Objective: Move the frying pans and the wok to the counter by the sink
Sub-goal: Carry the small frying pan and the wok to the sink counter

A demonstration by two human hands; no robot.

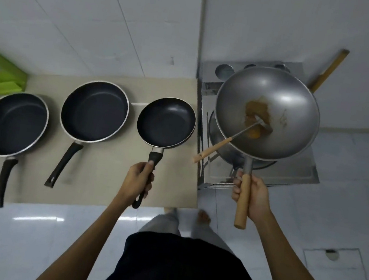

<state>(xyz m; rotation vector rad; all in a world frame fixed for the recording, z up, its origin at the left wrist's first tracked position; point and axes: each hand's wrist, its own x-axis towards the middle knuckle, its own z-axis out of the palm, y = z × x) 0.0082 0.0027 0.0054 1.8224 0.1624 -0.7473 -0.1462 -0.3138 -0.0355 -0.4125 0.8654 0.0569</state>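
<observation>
The left hand is closing around the black handle of the small frying pan, thumb lying along the top, while the right hand is gripping the wooden handle of the wok. Both grips sit well back on the handles, probably to keep the weight manageable while each pan is being carried one-handed. The wok is hanging raised and tilted over the steel stove, with a brown patch of residue in its bowl and a spatula resting inside, its wooden end poking out over the rim (it could slide if the wok tips further). The small frying pan is sitting at the right end of the beige counter, just beside the stove. To its left, the middle frying pan and the far-left frying pan are lying untouched, handles pointing toward the person. A green object is sitting at the counter's far-left back corner. No sink is showing.
</observation>
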